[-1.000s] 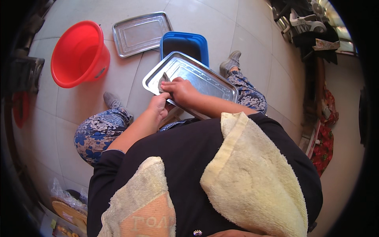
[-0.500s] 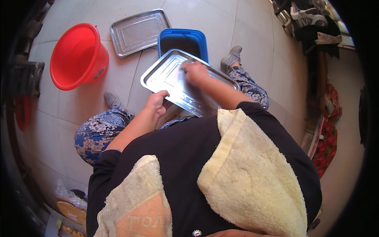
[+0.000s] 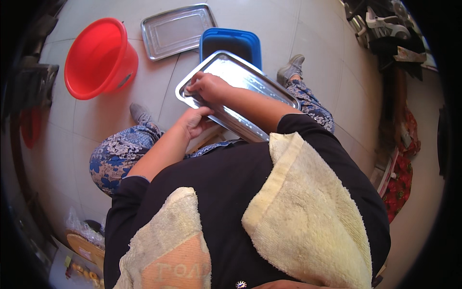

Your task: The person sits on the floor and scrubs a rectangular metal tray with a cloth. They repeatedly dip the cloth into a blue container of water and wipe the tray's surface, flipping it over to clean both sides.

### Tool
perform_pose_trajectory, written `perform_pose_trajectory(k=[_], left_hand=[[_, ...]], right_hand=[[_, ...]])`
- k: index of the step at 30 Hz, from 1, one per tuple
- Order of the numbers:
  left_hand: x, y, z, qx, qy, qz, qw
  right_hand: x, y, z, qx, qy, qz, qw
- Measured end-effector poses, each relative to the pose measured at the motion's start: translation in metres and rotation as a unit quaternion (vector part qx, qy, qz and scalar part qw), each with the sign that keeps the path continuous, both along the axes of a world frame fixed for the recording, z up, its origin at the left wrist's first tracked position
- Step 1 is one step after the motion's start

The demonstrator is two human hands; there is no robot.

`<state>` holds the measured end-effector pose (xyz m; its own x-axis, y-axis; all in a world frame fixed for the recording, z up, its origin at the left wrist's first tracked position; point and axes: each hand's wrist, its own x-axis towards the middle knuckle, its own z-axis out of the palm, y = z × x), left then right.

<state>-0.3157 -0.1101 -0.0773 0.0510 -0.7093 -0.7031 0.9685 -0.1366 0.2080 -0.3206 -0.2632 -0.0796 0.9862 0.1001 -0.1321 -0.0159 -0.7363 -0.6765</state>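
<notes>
A rectangular steel tray [image 3: 255, 82] rests tilted across my knees, above a blue tub [image 3: 230, 42]. My left hand [image 3: 194, 121] grips the tray's near rim at its left corner. My right hand [image 3: 208, 87] presses down on the tray's inner surface close to that corner, fingers curled. Whether it holds a pad or cloth under the fingers is hidden. I sit low, with patterned trousers on both legs.
A red plastic bucket [image 3: 98, 58] stands on the tiled floor at the left. A second steel tray [image 3: 177, 30] lies flat beyond it. Yellowish towels [image 3: 308, 212] hang over my shoulders. Clutter and dark objects line the right wall [image 3: 394, 38].
My right hand slid from the tray's left part up to its middle, then back to the left corner. The tray shifted a little. My left hand kept its hold on the rim.
</notes>
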Motion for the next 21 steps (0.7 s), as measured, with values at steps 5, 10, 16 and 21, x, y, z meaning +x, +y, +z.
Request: perform_pose_trajectory(k=[5, 10, 16, 21], left_hand=[[0.011, -0.001, 0.007, 0.035, -0.056, 0.000, 0.998], [0.012, 0.004, -0.002, 0.009, -0.032, -0.019, 0.999], [0.011, -0.001, 0.006, 0.012, -0.066, -0.041, 0.997], [0.013, 0.000, 0.011, 0.038, -0.068, -0.016, 0.997]], right_hand=[[-0.040, -0.007, 0.013, 0.039, -0.047, 0.060, 0.996], [-0.075, -0.031, 0.027, 0.043, -0.005, 0.096, 0.994], [-0.010, -0.003, -0.005, 0.044, -0.072, 0.072, 0.994], [0.007, -0.009, -0.004, -0.063, -0.078, 0.063, 0.993]])
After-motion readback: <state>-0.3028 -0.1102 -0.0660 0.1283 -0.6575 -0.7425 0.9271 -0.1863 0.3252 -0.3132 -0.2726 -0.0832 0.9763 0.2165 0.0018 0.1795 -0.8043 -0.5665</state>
